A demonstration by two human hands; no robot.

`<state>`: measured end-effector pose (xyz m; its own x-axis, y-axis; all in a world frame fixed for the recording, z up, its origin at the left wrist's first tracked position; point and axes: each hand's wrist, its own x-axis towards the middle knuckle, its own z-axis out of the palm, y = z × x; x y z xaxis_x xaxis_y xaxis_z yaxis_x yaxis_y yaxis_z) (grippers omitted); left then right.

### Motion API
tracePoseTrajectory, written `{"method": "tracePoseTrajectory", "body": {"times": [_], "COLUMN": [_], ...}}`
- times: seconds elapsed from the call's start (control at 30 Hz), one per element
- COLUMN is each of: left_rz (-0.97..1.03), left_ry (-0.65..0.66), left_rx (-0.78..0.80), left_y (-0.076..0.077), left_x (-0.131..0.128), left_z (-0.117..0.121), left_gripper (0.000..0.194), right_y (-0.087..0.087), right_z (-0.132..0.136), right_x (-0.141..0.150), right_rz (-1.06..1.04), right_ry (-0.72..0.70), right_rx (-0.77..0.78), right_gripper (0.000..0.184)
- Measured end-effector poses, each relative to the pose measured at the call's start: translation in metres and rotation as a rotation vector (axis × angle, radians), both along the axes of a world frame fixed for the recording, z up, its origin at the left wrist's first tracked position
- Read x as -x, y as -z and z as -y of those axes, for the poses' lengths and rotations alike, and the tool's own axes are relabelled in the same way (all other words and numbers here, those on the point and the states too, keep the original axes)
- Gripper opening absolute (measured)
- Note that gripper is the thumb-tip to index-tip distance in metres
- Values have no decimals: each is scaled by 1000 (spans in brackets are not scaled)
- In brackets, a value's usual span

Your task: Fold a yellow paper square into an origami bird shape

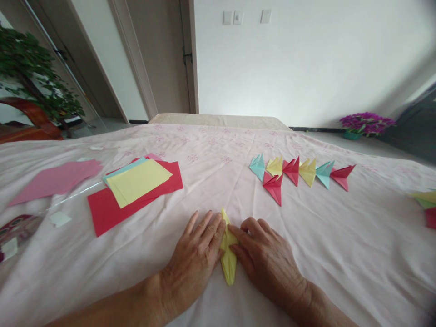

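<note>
A narrow yellow folded paper (pixel 230 268), pointed at its far end, lies flat on the cloth between my hands. My left hand (pixel 199 250) rests palm down with fingers stretched out, their edge pressing on the paper's left side. From the right, my right hand (pixel 269 254) has its thumb and index fingertips on the paper, with the other fingers curled in. Part of the paper's left edge is hidden under my left fingers. Beyond my right hand, a red folded paper piece (pixel 274 187) lies just in front of a row of similar pieces.
The row holds blue (pixel 258 167), yellow (pixel 308 172) and red (pixel 343 176) folded pieces. Loose yellow sheets (pixel 138 181) lie over red sheets (pixel 102 213) at left, beside pink sheets (pixel 54 184). More folded pieces (pixel 429 204) sit at the right edge. A pink patterned cloth (pixel 211 145) covers the surface.
</note>
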<state>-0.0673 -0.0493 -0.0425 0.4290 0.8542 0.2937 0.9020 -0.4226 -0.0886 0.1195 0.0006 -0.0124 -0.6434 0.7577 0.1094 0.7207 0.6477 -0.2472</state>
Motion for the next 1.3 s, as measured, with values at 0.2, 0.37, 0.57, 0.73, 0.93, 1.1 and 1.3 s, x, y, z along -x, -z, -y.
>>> {"method": "tracePoseTrajectory", "body": {"times": [0.2, 0.37, 0.57, 0.73, 0.93, 1.1, 1.3], "left_rz": [-15, 27, 21, 107, 376, 375, 261], "left_ry": [62, 69, 95, 134, 78, 28, 37], "left_rx": [41, 67, 64, 104, 138, 114, 81], "left_y": [-5, -13, -19, -20, -21, -17, -7], "left_x": [-2, -5, -5, -6, -7, -14, -18], "left_z": [8, 14, 17, 13, -4, -7, -3], "left_gripper": [50, 63, 71, 65, 20, 13, 27], "right_y": [-3, -1, 1, 0, 2, 4, 4], "right_z": [-1, -3, -6, -7, -8, -9, -13], "right_x": [2, 1, -1, -2, -3, -3, -3], "right_rz": [29, 14, -4, -33, -70, -75, -129], "right_ry": [8, 4, -16, -40, -41, -40, -4], "right_rx": [7, 18, 12, 27, 18, 18, 73], "right_gripper": [18, 17, 14, 20, 19, 16, 22]}}
